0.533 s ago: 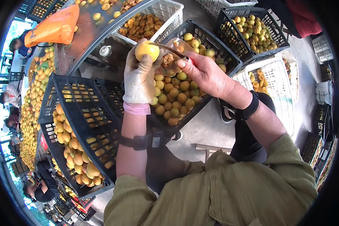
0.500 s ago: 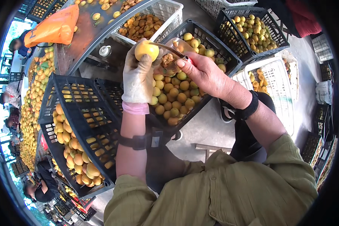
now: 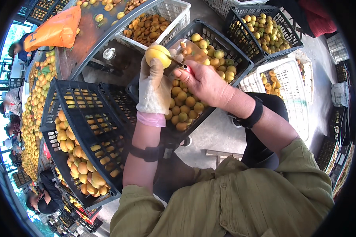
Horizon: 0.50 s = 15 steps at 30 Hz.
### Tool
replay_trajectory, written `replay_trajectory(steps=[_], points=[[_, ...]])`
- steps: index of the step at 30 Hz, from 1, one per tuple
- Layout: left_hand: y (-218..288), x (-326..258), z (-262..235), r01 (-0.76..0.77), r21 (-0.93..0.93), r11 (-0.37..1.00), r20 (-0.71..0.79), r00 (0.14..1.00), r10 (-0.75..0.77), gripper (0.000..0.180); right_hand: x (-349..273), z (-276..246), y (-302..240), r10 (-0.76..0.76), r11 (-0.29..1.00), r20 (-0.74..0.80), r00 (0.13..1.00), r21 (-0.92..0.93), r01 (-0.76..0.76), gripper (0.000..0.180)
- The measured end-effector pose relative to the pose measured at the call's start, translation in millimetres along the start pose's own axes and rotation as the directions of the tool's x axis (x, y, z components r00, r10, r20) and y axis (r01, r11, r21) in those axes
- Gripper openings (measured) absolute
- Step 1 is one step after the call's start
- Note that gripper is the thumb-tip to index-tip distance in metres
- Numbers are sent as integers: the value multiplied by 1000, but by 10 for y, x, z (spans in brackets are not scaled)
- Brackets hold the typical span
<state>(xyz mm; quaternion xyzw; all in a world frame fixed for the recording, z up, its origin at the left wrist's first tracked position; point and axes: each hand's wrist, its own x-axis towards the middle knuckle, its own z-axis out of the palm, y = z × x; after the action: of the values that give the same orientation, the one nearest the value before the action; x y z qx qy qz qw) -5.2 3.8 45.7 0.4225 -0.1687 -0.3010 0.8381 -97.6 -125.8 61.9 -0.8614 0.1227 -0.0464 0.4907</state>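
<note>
Right, my gloved left hand (image 3: 156, 85) gripped the apricot (image 3: 158, 55) above the black crate (image 3: 221, 41), my right hand (image 3: 203, 81) clenched around the knife (image 3: 177, 65), blade against the fruit. Splitting it, I judged; next needed a steady turn around the stone.

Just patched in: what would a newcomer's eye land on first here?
First, the gloved left hand at centre top, holding up a yellow fruit, with the bare right hand pressing a small knife against it. Beneath them sits a black crate of small yellow-green fruit. At the left, a tilted black crate holds larger orange fruit, and a long table heaped with fruit runs up the far left.
</note>
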Motion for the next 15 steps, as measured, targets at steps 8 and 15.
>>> replay_trajectory(steps=[8, 15], points=[[-42, -6, 120, 71, -158, 985, 8, 998, -70, 68, -21, 127, -81, -19, 1000, -75, 997, -1, 19, 44], [8, -23, 78, 39, -212, 976, -18, 999, -44, 66, -54, 248, -151, -34, 996, -92, 995, 79, 41, 39]])
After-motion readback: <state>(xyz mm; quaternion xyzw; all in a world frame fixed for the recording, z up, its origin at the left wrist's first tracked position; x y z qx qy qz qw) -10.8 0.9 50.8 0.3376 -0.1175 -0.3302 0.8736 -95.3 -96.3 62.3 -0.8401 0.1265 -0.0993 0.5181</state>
